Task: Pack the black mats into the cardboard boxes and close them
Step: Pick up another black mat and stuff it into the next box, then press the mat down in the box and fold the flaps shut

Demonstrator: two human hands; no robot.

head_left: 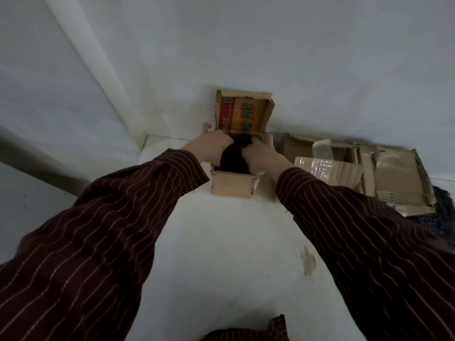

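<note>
A small open cardboard box [234, 187] stands on the white surface against the wall, its printed lid flap [242, 114] raised behind it. A bunched black mat [232, 158] sits in the box's mouth. My left hand [209, 146] grips the mat from the left, fingers curled into it. My right hand [259, 153] grips it from the right. Both hands are partly inside the box, and the mat's lower part is hidden by the box walls.
To the right lie flattened and opened cardboard boxes [384, 173] with clear tape, and more dark mat material [440, 212] shows beyond them at the right edge. A white wall rises behind. The white surface [221, 242] in front has a chipped spot [309, 263].
</note>
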